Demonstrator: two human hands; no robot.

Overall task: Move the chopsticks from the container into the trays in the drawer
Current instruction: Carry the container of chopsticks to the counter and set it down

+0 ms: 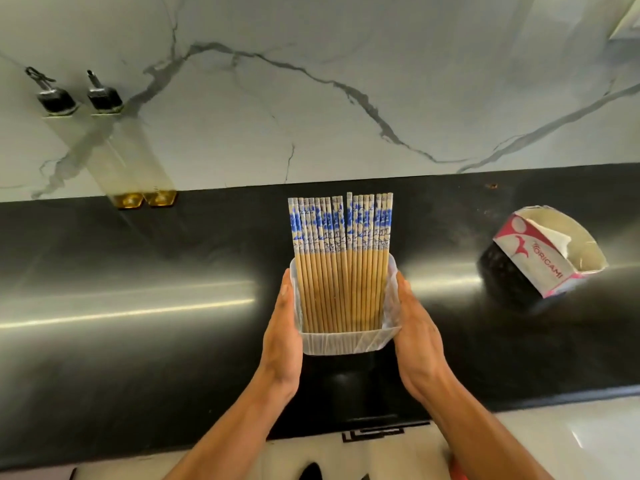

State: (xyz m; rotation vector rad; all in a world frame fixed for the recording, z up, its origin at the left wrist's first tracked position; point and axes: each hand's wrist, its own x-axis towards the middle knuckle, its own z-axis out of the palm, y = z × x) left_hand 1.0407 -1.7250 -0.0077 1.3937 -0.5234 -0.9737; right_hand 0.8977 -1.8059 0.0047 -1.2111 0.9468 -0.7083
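Observation:
A clear plastic container (343, 342) sits over the black countertop, holding several wooden chopsticks (341, 265) with blue-and-white patterned tops that stick out past its far rim. My left hand (282, 337) grips the container's left side. My right hand (417, 337) grips its right side. The chopsticks lie side by side in a flat row. No drawer or tray is in view.
Two tall glass oil bottles (114, 147) with black spouts stand at the back left against the marble wall. A torn pink-and-white tissue pack (540, 251) rests on a dark object at the right. The black countertop (138, 306) ends at a front edge near my forearms.

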